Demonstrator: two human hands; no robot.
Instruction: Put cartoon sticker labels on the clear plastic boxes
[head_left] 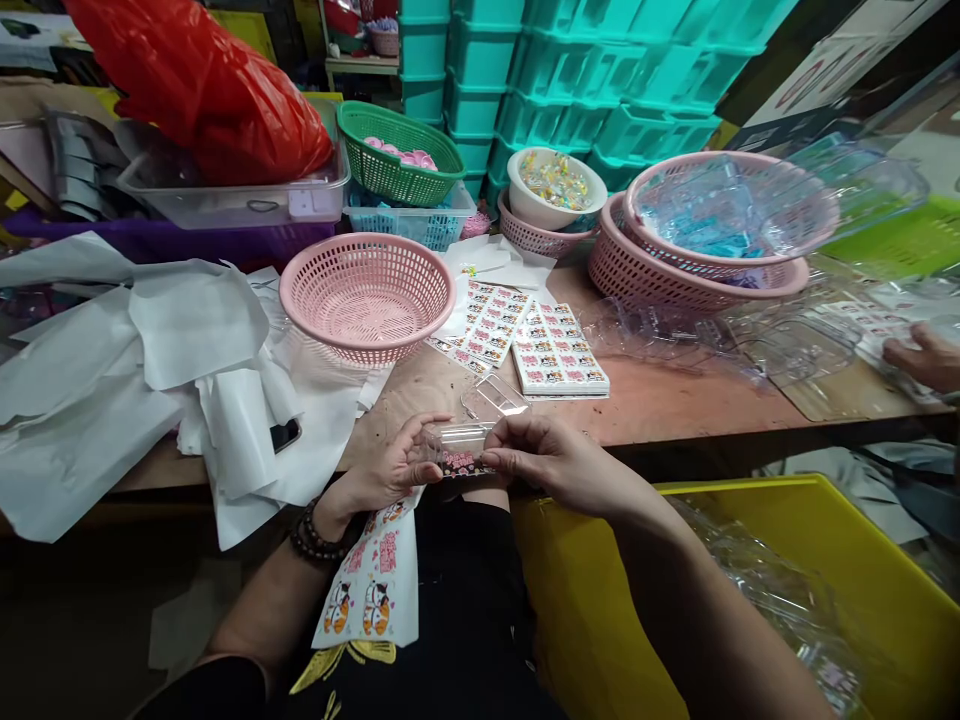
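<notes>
My left hand [384, 468] is closed round the left end of a small transparent plastic box [459, 434]. A pink-lettered cat sticker [460, 461] shows on the side facing me. The fingertips of my right hand [551, 458] pinch the box's right end, at the sticker's edge. From under my left hand and beaded wrist hangs a sticker sheet [379, 590] with cat prints, over my lap; how it is held is hidden. Just beyond my hands, another transparent plastic piece [495, 397] lies on the table. A thick stack of sticker sheets [559, 350] sits behind it.
A pink basket [367, 290] stands behind white backing papers [199, 330] at left. Pink baskets with transparent packaging [727, 215] are at right. Below the table edge is a yellow bin [795, 490] of plastic boxes. Another person's hand [926, 357] is at far right.
</notes>
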